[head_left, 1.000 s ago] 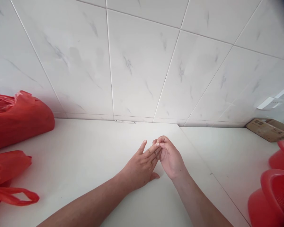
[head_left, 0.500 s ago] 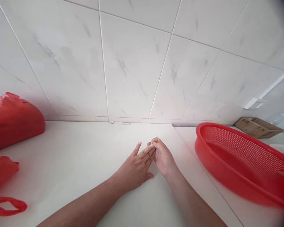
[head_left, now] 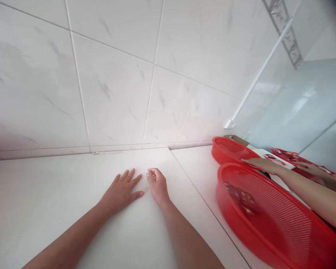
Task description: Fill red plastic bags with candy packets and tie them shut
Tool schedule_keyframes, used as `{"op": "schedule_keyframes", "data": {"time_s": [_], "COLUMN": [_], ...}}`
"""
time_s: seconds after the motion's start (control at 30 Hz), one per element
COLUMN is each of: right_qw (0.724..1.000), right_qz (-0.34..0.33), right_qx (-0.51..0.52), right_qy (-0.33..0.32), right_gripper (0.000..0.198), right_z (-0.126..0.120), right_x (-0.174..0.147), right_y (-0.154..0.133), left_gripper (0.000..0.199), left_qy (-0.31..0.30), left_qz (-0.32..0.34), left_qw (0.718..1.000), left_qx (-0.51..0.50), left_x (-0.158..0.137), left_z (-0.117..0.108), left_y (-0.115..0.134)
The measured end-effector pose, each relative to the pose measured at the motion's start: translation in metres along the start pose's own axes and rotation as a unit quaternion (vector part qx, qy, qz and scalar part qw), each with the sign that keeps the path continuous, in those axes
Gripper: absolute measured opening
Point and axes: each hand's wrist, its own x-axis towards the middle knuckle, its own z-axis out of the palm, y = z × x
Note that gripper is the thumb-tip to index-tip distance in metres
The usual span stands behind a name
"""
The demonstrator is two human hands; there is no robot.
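Fingers (head_left: 130, 174) spread, the left hand (head_left: 121, 193) rests on the table (head_left: 44, 194) just beside the right hand (head_left: 158, 187), whose fingers curl inward.

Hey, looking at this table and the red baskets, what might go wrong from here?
The co-worker's arm reaches close by the nearer red basket; a bump might tip it and spill the dark red things inside. If that basket slid left, it could knock the right hand, the closer of the wearer's two hands.
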Motion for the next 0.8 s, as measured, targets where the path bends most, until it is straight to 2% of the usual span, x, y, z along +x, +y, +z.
{"op": "schedule_keyframes", "data": {"time_s": [0.2, 0.37, 0.47, 0.57, 0.67, 0.8], "right_qw": [0.994, 0.98, 0.969, 0.929, 0.902, 0.885], "right_qz": [-0.051, -0.091, -0.124, -0.169, -0.197, -0.214], "right_qx": [-0.08, -0.146, -0.171, -0.297, -0.354, -0.377], "right_qy": [-0.054, -0.103, -0.129, -0.143, -0.152, -0.17], "right_gripper": [0.017, 0.03, 0.038, 0.043, 0.048, 0.054], "right_z": [-0.027, -0.036, -0.034, -0.03, -0.026, -0.025], "right_x": [-0.067, -0.099, -0.104, -0.102, -0.093, -0.078], "right_y": [-0.013, -0.017, -0.013, -0.002, 0.019, 0.052], "left_gripper": [0.065, 0.064, 0.063, 0.062, 0.045, 0.03], "left_qy": [0.022, 0.04, 0.066, 0.109, 0.166, 0.239], "left_qz": [-0.045, -0.075, -0.117, -0.169, -0.208, -0.264], "left_qw": [0.999, 0.996, 0.991, 0.979, 0.963, 0.934], "left_qx": [0.0, 0.007, 0.025, 0.036, 0.031, 0.003], "left_x": [-0.016, -0.039, -0.057, -0.072, -0.084, -0.095], "left_z": [0.0, 0.0, -0.005, -0.015, -0.027, -0.034], "left_y": [0.002, 0.002, 0.0, -0.006, -0.017, -0.028]}}
